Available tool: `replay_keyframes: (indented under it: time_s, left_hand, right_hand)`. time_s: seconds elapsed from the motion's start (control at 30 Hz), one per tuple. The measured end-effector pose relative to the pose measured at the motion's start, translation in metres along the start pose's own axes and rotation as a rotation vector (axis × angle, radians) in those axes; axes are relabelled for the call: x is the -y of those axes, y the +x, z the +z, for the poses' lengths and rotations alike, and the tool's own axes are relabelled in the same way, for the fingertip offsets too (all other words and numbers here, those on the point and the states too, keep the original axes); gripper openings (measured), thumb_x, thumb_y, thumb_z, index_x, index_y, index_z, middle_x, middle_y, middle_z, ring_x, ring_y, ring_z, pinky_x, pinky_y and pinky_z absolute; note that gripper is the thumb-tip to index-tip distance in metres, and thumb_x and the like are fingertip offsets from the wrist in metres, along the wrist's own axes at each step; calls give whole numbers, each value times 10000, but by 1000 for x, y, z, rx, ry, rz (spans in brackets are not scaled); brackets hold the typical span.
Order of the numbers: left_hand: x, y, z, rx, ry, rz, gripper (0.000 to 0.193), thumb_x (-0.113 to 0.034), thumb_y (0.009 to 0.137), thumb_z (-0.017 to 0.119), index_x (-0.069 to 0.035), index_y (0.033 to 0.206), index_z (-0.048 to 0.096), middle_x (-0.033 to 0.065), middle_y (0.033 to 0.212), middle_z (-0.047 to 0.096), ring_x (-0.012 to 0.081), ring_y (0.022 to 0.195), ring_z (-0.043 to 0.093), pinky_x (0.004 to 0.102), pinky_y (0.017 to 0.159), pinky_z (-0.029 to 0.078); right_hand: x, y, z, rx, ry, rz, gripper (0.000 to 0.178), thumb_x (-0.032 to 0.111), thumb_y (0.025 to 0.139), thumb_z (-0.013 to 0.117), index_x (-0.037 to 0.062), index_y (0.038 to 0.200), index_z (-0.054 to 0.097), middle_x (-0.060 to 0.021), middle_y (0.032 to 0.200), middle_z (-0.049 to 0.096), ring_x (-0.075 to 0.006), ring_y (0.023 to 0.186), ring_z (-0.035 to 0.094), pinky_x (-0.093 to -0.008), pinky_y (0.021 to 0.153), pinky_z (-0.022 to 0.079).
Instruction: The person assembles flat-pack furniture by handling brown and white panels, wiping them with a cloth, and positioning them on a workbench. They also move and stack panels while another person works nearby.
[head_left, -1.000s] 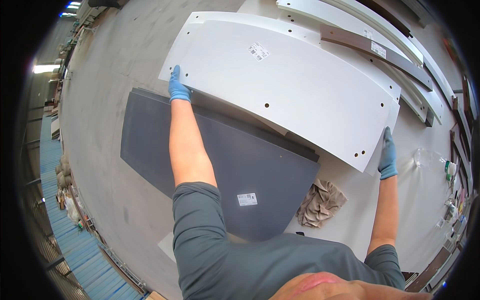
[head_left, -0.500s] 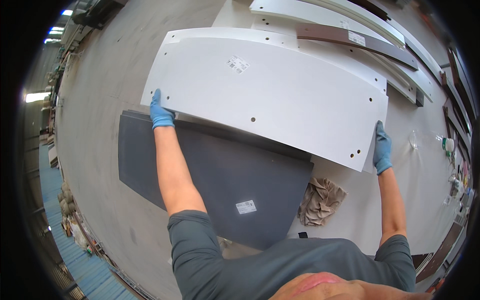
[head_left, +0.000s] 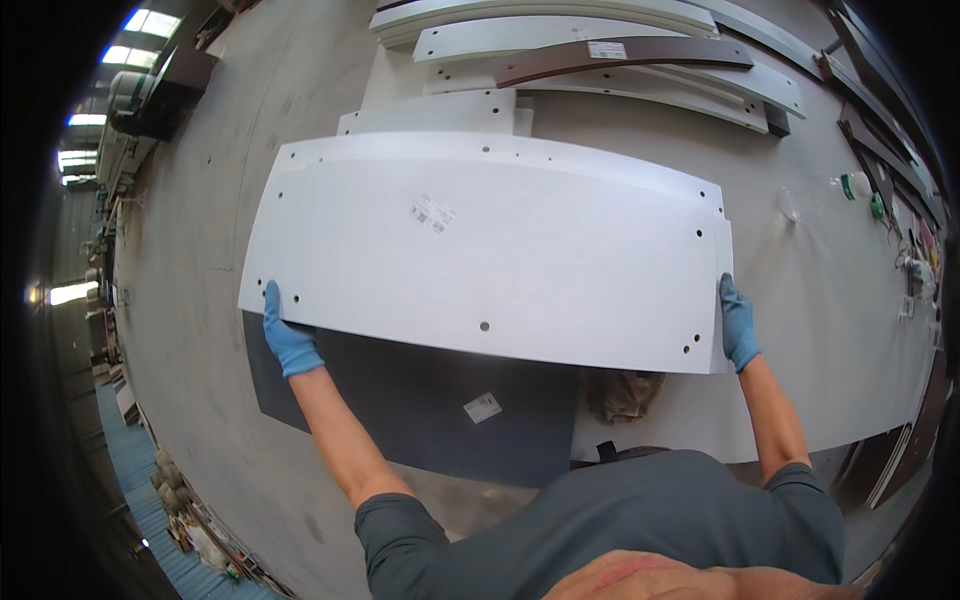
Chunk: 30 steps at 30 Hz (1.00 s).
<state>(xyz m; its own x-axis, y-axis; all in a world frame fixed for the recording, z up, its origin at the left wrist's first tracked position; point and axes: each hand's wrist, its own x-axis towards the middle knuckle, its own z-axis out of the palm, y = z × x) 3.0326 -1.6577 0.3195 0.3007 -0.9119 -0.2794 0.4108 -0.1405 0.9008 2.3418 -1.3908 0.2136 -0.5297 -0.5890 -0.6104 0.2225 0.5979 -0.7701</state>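
Note:
A large white board with drilled holes near its edges and a printed label spans the space before me. Blue-gloved, my left hand grips its near left corner, thumb on top and fingers beneath. At the right end, my right hand, gloved as well, holds the board's edge; its fingers are partly hidden. Below the white board lies a dark grey panel with a white label, its far part covered. A crumpled brown cloth shows partly under the board's near edge.
At the far side lie several long white boards, with a curved brown strip on top. Another white board shows just beyond the held one. A clear plastic piece and a white-and-green roll rest at the right.
The white board has come toward me and slightly left in both hands, turning more level. It now covers more of the grey panel and the cloth, and has moved off the far boards.

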Motion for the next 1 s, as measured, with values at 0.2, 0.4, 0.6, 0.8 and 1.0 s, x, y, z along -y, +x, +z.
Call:
replay_keyframes:
  time_s: [0.2,0.4,0.6,0.8,1.0]
  left_hand:
    - [4,-89,24,69,-30,9,518,-260,1005,719,-9,1437,585,129,1353,685,293,1178,689,442,1014,573]
    - [6,-177,68,55,5,37,503,-233,1014,704,8,1437,578,144,1342,686,295,1174,691,436,1012,578]
    - [-7,-243,101,126,7,-6,502,-219,1016,703,15,1440,572,151,1332,686,301,1167,698,450,1005,592]
    - [-43,-267,103,150,-26,-105,475,-166,970,758,-1,1392,614,139,1284,706,286,1134,710,439,979,603]
    - [-64,-262,97,121,-34,-170,471,-129,925,799,-6,1353,645,122,1259,715,275,1090,720,428,958,608]
  right_hand:
    - [-37,-44,-86,-13,-16,38,678,586,1056,569,-70,1151,713,-83,993,730,-137,821,665,-315,729,570]
    - [-74,-90,-178,-54,13,18,694,611,1054,558,-57,1124,733,-69,986,727,-129,839,641,-317,770,557]
    - [-103,-147,-246,-93,-29,-77,739,635,1046,554,-75,1148,730,-80,998,730,-135,861,637,-324,790,553]
    - [-87,-226,-277,-235,-88,16,764,644,1033,574,-73,1268,695,-93,1108,724,-151,971,636,-340,878,547]
    - [-88,-285,-279,-299,-97,-30,755,601,1044,586,-73,1380,632,-114,1293,686,-176,1140,617,-334,1021,505]
